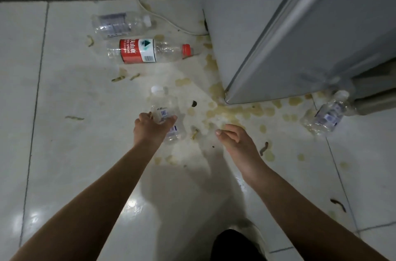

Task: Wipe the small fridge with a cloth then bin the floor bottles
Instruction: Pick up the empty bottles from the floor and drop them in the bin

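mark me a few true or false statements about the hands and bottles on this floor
1. The left hand grips a white-capped bottle. True.
2. The right hand holds a cloth. False: it is open and holds nothing.
3. The red-labelled bottle stands upright. False: it lies on its side on the floor.
4. The far-right bottle lies by the foot of the fridge. True.
5. The floor tiles are spotless. False: yellowish stains spread out near the fridge.
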The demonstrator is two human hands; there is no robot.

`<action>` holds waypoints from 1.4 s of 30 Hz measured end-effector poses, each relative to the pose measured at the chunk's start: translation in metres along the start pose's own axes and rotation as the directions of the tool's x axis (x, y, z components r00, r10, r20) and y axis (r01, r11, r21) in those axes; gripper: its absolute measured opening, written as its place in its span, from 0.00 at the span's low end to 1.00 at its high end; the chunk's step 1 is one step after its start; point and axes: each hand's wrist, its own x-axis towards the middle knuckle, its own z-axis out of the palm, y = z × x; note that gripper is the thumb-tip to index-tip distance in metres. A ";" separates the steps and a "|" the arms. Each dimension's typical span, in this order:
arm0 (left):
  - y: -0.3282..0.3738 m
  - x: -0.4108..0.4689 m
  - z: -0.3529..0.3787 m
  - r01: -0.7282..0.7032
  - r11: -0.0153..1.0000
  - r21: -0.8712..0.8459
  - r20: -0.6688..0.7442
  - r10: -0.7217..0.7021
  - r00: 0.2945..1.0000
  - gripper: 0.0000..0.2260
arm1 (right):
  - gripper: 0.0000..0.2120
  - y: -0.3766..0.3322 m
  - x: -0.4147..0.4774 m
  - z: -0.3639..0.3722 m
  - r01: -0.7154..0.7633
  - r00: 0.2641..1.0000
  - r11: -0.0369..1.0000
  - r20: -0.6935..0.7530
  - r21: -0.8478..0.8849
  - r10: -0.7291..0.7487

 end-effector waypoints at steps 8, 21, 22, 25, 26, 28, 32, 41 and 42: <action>0.007 -0.001 -0.010 -0.002 0.999 0.045 0.157 -0.006 0.988 0.24 | 0.26 0.011 0.008 -0.008 -0.029 0.996 0.997 -0.085 0.066 0.034; 0.060 -0.084 0.041 -0.238 0.965 -0.112 0.701 0.247 0.669 0.29 | 0.23 0.027 0.010 -0.108 -0.009 0.856 1.000 -0.517 0.021 0.019; 0.069 -0.089 0.050 -0.250 0.959 -0.133 0.710 0.269 0.651 0.31 | 0.23 0.028 0.013 -0.118 -0.006 0.834 1.000 -0.552 0.021 0.017; 0.097 -0.103 0.075 -0.252 0.947 -0.197 0.731 0.314 0.606 0.30 | 0.23 0.036 0.025 -0.144 -0.007 0.767 1.000 -0.641 0.003 0.007; 0.106 -0.106 0.083 -0.245 0.946 -0.213 0.739 0.320 0.593 0.28 | 0.24 0.038 0.029 -0.152 -0.020 0.745 1.000 -0.666 -0.006 0.010; 0.123 -0.111 0.097 -0.246 0.940 -0.238 0.751 0.339 0.567 0.28 | 0.24 0.041 0.039 -0.166 -0.047 0.702 0.999 -0.712 -0.002 0.031; 0.147 -0.115 0.120 -0.264 0.938 -0.223 0.756 0.337 0.561 0.31 | 0.25 0.044 0.061 -0.187 -0.096 0.636 0.994 -0.765 0.049 0.099; 0.175 -0.121 0.130 -0.227 0.956 -0.188 0.772 0.287 0.568 0.12 | 0.28 0.058 0.085 -0.206 -0.273 0.569 0.961 -0.800 0.035 0.190; 0.176 -0.121 0.131 -0.226 0.955 -0.190 0.772 0.288 0.566 0.10 | 0.28 0.060 0.087 -0.208 -0.274 0.571 0.960 -0.796 0.048 0.203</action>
